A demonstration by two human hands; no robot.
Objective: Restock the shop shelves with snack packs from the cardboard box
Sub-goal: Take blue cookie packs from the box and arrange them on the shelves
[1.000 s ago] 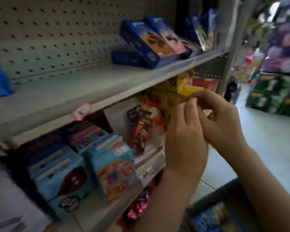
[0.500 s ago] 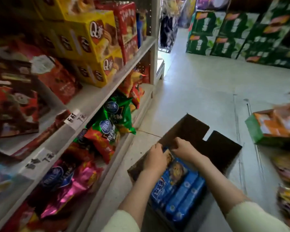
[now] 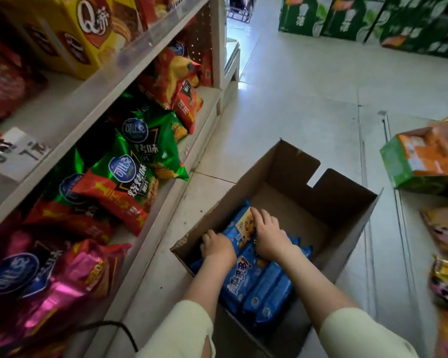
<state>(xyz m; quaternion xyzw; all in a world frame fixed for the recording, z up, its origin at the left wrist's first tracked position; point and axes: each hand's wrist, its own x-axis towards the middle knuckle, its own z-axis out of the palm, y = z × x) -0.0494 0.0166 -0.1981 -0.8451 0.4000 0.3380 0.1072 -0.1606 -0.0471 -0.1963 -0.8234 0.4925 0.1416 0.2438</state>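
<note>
An open cardboard box (image 3: 347,200) stands on the floor beside the shelves. Several blue snack packs (image 3: 267,293) lie in its near half; its far half shows bare cardboard. Both my hands reach down into the box. My left hand (image 3: 217,248) curls over the left side of the top blue pack (image 3: 239,235). My right hand (image 3: 269,235) lies on the same pack's right side, fingers bent round its far edge. The pack is still among the others in the box.
Shop shelves (image 3: 93,104) run along the left, with green, red and pink chip bags (image 3: 130,177) below and yellow boxes (image 3: 83,29) above. A green and orange carton (image 3: 419,161) sits on the floor right. Green cases (image 3: 373,19) line the far wall. A black cable (image 3: 114,329) lies near.
A second ago my hands were up at the middle shelf. The view dropped to the floor box, and both hands went into it and settled on a blue pack.
</note>
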